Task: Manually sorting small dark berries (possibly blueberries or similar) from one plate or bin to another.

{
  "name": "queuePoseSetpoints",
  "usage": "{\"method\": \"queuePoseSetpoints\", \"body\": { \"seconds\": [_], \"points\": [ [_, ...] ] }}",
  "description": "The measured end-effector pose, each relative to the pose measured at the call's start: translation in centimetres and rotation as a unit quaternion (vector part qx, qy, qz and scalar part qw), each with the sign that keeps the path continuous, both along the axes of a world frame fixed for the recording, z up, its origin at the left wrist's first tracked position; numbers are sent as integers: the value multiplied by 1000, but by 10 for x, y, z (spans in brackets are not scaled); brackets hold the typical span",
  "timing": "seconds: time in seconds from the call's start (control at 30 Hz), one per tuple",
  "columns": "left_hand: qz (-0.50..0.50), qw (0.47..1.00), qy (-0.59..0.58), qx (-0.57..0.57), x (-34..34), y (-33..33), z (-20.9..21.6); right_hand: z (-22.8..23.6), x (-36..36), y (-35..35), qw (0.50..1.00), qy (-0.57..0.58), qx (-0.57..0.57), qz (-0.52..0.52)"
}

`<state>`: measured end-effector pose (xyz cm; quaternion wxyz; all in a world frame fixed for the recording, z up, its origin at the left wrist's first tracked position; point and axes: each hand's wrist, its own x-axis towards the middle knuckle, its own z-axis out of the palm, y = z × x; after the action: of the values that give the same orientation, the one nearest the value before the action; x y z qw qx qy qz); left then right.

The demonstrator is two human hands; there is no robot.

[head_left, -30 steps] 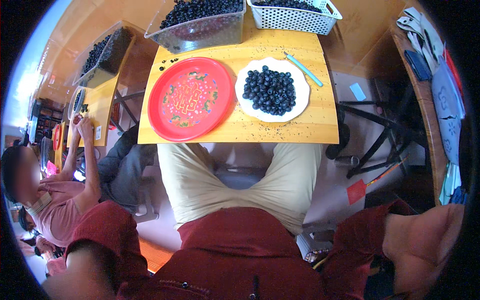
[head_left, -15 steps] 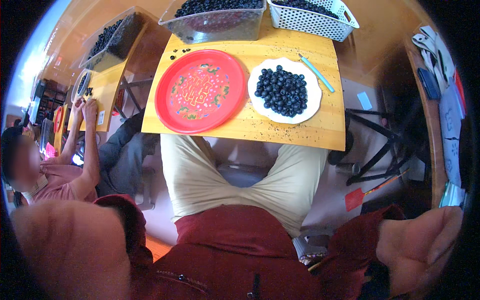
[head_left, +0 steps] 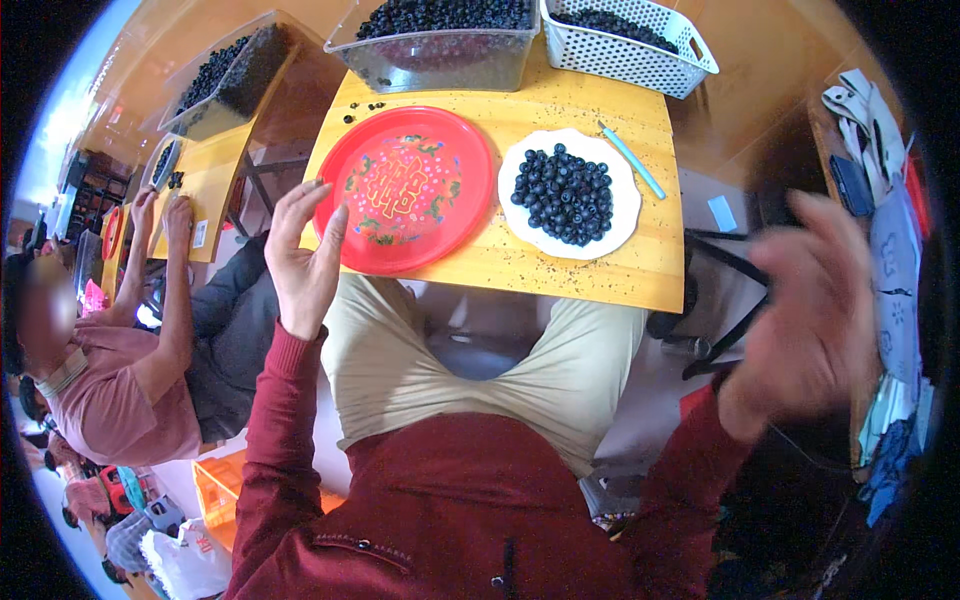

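My left hand [head_left: 303, 262] is raised at the left rim of a round red tray [head_left: 340, 225], fingers and thumb apart and nothing in them. The tray carries a printed flower pattern and lies on a small wooden table [head_left: 600, 283]. To its right, a white scalloped plate [head_left: 628, 225] holds a heap of dark blue-black round berries [head_left: 563, 195] that look like blueberries. A slim turquoise pen-like tool [head_left: 635, 163] lies beside the plate. My right hand [head_left: 805, 320] is up in the air right of the table, blurred, its fingers stretched upward with nothing visible in them.
At the table's far side stand a clear bin [head_left: 440, 65] and a white perforated basket [head_left: 625, 60], both with dark berries. A few loose berries [head_left: 375, 105] lie behind the tray. At left, another person [head_left: 120, 400] works at a second table. Cloths [head_left: 895, 270] hang at right.
Both hands have come up and forward from low at the picture's sides, the left to the tray's edge, the right to beside the table. The view has shifted slightly.
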<state>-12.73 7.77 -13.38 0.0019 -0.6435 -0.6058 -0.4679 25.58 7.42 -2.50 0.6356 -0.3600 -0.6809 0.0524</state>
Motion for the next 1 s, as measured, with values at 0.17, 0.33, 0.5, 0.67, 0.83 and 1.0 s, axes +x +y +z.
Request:
{"method": "queuePoseSetpoints", "body": {
  "seconds": [0.17, 0.33, 0.5, 0.67, 0.83, 1.0],
  "points": [
    [38, 999, 27, -24, -19, 3, -49, -97, 13, 87, 979, -117, -148, -81],
    [72, 995, 35, -63, -20, -1, -66, -168, 34, 131, 933, -263, -188, -156],
    [77, 995, 38, -48, -22, 0, -77, -192, 36, 143, 906, -329, -230, -138],
    [80, 994, 35, -63, -19, -2, -82, -196, 31, 144, 895, -333, -245, -164],
    [73, 995, 27, -59, -11, 0, -80, -205, 30, 145, 902, -313, -234, -184],
    [63, 997, 13, -46, -12, 0, -84, -211, 28, 145, 891, -329, -232, -211]
  ]
}}
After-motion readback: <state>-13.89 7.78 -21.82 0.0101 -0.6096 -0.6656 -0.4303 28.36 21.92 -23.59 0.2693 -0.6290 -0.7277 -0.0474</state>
